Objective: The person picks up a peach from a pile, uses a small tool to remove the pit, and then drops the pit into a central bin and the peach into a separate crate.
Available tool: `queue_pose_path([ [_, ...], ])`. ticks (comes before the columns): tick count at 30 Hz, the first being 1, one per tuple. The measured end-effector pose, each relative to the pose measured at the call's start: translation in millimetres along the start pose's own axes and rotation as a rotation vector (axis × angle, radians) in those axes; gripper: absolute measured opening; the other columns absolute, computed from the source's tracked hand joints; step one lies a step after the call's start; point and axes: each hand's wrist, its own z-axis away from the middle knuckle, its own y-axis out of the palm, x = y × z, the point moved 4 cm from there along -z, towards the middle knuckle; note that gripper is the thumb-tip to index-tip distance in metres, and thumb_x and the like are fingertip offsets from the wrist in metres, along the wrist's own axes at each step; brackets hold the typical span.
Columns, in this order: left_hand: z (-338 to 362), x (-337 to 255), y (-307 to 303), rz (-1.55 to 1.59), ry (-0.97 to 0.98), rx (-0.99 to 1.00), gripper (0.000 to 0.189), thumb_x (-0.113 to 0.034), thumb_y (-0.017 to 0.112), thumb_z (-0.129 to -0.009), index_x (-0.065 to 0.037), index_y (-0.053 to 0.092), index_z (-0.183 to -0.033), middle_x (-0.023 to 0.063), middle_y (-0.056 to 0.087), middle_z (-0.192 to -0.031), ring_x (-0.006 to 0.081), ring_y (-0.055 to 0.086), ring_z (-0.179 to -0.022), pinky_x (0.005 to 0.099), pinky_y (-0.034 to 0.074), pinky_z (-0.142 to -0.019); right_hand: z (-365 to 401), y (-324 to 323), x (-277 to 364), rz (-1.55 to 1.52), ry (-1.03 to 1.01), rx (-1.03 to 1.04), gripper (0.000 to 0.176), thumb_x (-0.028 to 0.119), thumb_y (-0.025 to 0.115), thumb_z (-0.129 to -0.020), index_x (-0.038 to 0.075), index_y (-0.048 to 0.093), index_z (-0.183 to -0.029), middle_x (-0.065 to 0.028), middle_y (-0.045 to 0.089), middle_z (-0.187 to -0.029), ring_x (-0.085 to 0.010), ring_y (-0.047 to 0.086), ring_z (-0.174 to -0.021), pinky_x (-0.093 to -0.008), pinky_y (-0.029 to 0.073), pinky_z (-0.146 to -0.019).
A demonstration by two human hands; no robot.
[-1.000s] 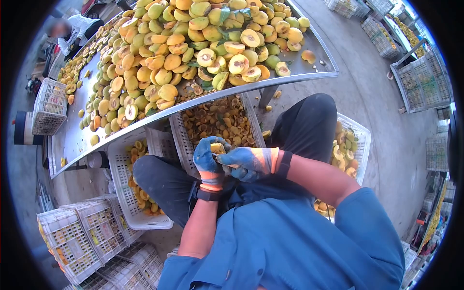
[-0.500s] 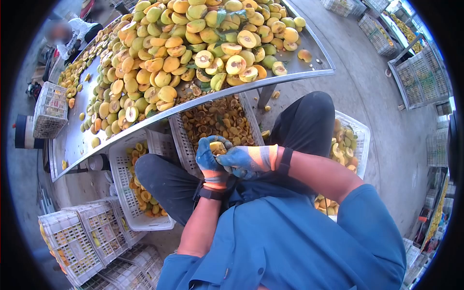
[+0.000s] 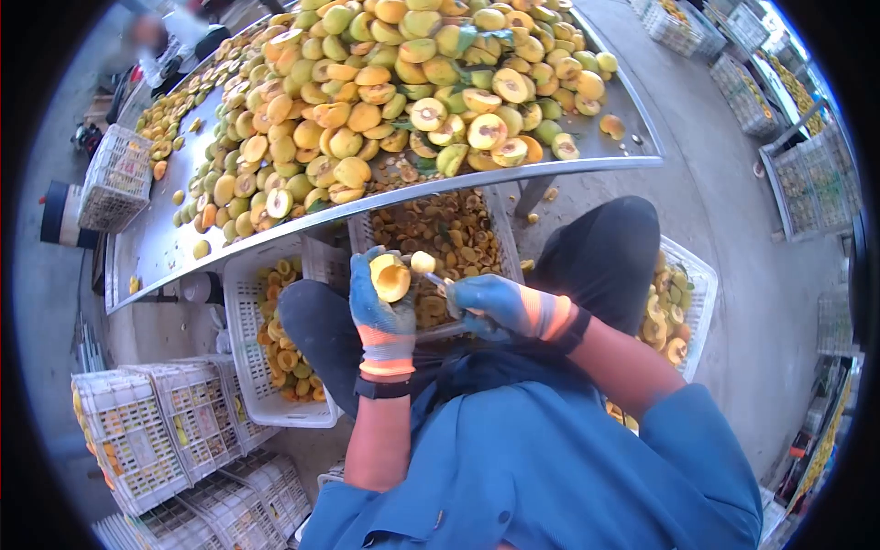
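Observation:
My left hand (image 3: 380,319), in a blue and orange glove, is closed around a yellow peach half (image 3: 391,282) whose centre shows a round hollow. Gloved alike, my right hand (image 3: 500,304) grips a pitting tool (image 3: 436,279) with a thin metal shaft; its handle is mostly hidden by my fingers. At the tool's tip sits a pale round lump (image 3: 423,262), apparently the cut-out pit, just right of the peach half. Below both hands stands a crate (image 3: 502,225) holding many scooped-out brown and yellow pieces.
A metal table (image 3: 596,165) ahead carries a large heap of halved peaches (image 3: 348,119). Crates with peach halves stand left (image 3: 240,367) and right (image 3: 704,298) of my legs. Stacked crates (image 3: 151,440) fill the lower left. Another person (image 3: 179,46) is at the table's far left.
My hands have moved apart from their close grip around the fruit. The hollow in the peach half now shows, and the lump is out on the tool's tip. The view has shifted slightly.

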Motion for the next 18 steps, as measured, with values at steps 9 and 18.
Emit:
queue_pose_path([
  [9,-60,102,-166,-0.598,-0.072,-0.262,0.032,-0.019,0.078,-0.097,0.001,0.070,-0.122,0.0162,0.071,-0.118,0.0270,0.070,-0.108,0.0368,0.056,-0.094,-13,0,-19,0.800,-0.269,-0.184,0.048,0.044,0.051,-0.109,0.000,0.070,-0.106,-0.0287,0.073,-0.100,-0.0501,0.068,-0.096,-0.0532,0.052,-0.086],
  [18,-190,109,37,-0.636,0.168,0.462,0.066,-0.026,0.085,-0.081,-0.016,0.064,-0.143,0.0164,0.058,-0.146,0.0411,0.053,-0.135,0.0474,0.048,-0.113,-4,-5,-5,0.732,-0.220,-0.316,0.037,0.036,0.055,-0.109,0.001,0.068,-0.109,-0.0263,0.072,-0.096,-0.0462,0.069,-0.093,-0.0498,0.053,-0.081],
])
